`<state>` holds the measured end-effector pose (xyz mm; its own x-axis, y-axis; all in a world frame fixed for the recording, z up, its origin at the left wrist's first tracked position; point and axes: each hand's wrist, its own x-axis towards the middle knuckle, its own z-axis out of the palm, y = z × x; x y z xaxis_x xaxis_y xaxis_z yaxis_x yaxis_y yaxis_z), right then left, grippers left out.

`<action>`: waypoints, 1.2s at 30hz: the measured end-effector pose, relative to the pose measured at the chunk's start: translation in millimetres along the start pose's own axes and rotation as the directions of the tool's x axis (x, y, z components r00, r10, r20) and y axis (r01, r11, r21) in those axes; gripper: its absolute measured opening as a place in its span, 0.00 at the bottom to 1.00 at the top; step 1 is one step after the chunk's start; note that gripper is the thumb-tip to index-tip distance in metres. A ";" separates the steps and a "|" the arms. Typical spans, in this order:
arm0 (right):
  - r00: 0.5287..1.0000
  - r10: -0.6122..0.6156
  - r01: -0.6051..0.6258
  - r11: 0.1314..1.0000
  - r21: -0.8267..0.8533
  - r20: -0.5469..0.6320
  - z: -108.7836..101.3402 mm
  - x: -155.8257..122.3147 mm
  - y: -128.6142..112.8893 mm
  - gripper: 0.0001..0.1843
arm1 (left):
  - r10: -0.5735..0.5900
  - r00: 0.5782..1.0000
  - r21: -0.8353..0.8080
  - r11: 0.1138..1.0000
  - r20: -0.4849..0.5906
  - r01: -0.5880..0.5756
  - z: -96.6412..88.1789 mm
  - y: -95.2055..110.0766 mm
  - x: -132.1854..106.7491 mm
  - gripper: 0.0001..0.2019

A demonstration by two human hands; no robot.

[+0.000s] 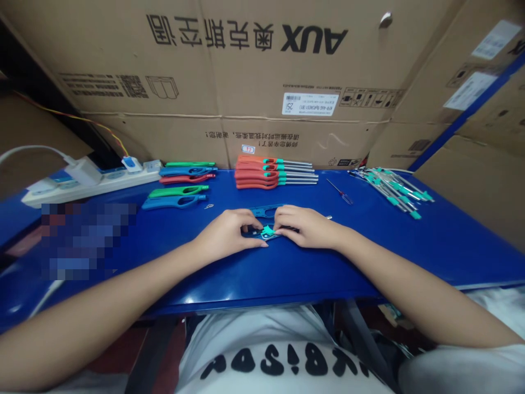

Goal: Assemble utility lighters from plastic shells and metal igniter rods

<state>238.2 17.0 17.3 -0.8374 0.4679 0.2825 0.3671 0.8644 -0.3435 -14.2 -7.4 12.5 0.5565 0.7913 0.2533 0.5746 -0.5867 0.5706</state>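
Between my hands, low over the table, is a partly open lighter with a teal trigger [268,231] showing in its handle. My left hand [227,232] closes its thumb and fingers around the handle's left end. From the right, my right hand [305,225] is closed, its fingertips pinching the lighter beside the trigger. My fingers hide most of the handle and the inner parts. A small metal tip [328,218] shows just beyond my right hand. Directly behind my fingers lies a blue handle shell [264,211], partly covered by them.
Orange lighters [256,174] with metal tubes are stacked at the back. Blue, red and green handle shells [176,201] lie to the left. A screwdriver [344,196] and a pile of metal tubes with teal parts [396,189] are on the right. A power strip [110,181] borders the left side.
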 end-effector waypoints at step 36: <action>0.999 0.023 -0.022 0.997 -0.077 0.023 0.4 -1.9 -4.3 0.10 | -0.083 0.996 -0.044 0.996 0.026 0.084 0.7 0.9 2.1 0.18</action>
<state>238.1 12.4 18.0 -0.8375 0.4837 0.2540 0.4152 0.8657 -0.2797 -12.0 -6.4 13.0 0.5224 0.8324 0.1849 0.5924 -0.5103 0.6235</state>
